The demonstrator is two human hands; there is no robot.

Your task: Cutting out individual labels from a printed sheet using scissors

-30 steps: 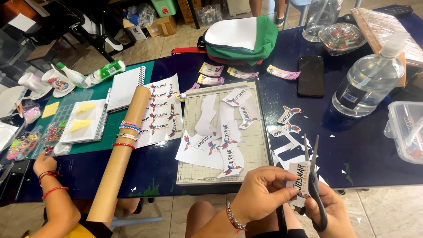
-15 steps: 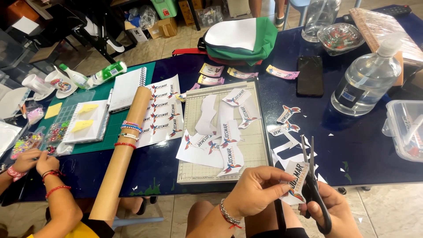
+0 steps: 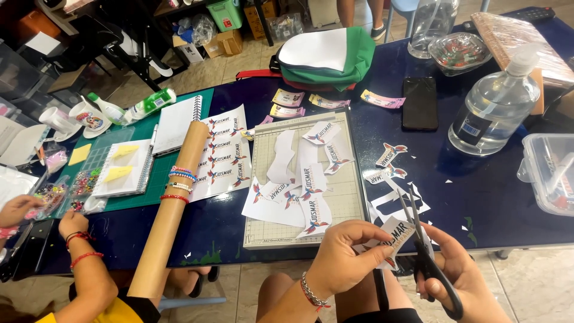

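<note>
My left hand [image 3: 347, 257] pinches a small printed paper sticker piece [image 3: 394, 232] just past the table's front edge. My right hand [image 3: 457, 275] grips black-handled scissors [image 3: 421, 248], whose blades are open around the right side of that paper. Several more cut-out stickers [image 3: 311, 197] and paper scraps lie on the cutting mat board [image 3: 353, 197] straight ahead. A few finished cut-outs [image 3: 391, 155] rest on the dark blue table [image 3: 490, 209] to its right.
A cardboard tube [image 3: 170, 209] with bracelets leans at the left. Another person's hands [image 3: 72, 224] work over bead trays at far left. A large water bottle [image 3: 493, 107], black phone [image 3: 420, 103], green-white backpack [image 3: 329, 57], notebooks and a plastic box [image 3: 550, 173] stand around.
My hands have shifted slightly, and the scissors have worked further along the paper's edge. The other person's hands at far left moved toward the bead trays.
</note>
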